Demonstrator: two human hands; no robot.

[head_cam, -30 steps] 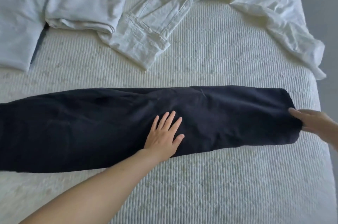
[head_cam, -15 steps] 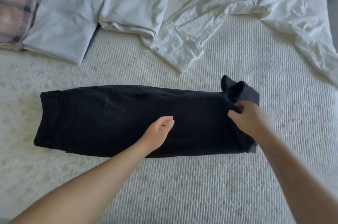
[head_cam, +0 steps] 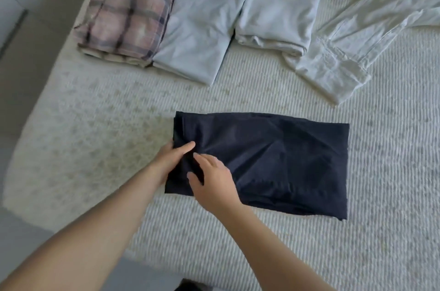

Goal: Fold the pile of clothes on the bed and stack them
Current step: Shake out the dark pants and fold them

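Change vs earlier frames: dark garment (head_cam: 273, 162), previously lying as one long strip across the bed (head_cam: 238, 255), is now lying doubled over into a shorter rectangle; right hand (head_cam: 214, 186), previously at the far right end pinching the cuff, is now sitting at the left end next to left hand (head_cam: 170, 160). Camera is now showing more of the bed's left side.

Count: 1 dark garment, 3 folded items in a row at the top, 1 unfolded pale shirt (head_cam: 352, 52), 2 hands.

Folded items, L to R: plaid piece (head_cam: 128, 12), light blue piece (head_cam: 200, 36), pale grey piece (head_cam: 278, 14); each is touching its neighbour. Pale shirt is lying spread at upper right, cuff next to the grey piece.

Dark garment: navy/black, creased, edges roughly squared, lying mid-bed, well apart from the row.

Hands: left is gripping the garment's left edge, thumb on top, fingers under the fabric. Right is resting on the fabric just beside it, fingers bent and spread; actual pinch – cannot tell
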